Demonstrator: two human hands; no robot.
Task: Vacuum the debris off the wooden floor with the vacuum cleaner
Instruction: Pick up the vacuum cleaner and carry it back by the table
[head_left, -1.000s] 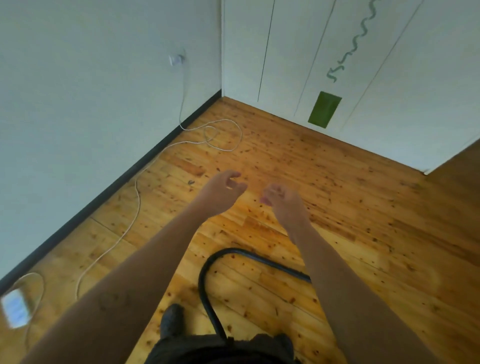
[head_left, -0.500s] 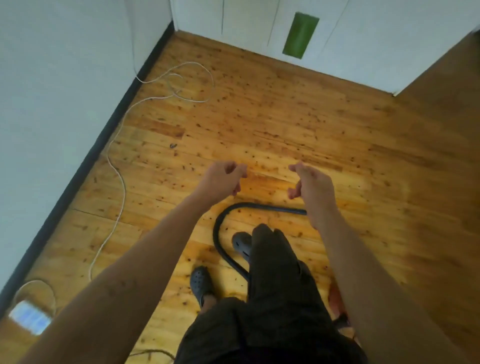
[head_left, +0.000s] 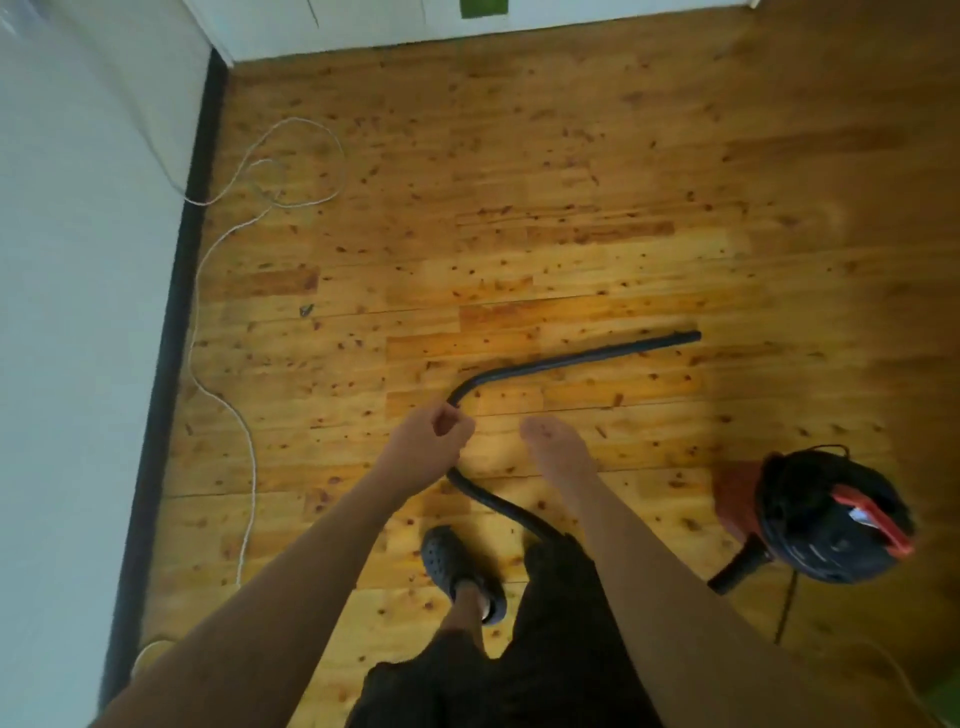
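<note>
Hose (head_left: 571, 359) and vacuum cleaner (head_left: 831, 519) on wooden floor (head_left: 519, 182)

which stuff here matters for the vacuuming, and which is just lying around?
For the job:
vacuum
hose
floor
dark scrap near the skirting, likely debris

Lying about:
white cord along the wall
green patch at the far wall
</note>
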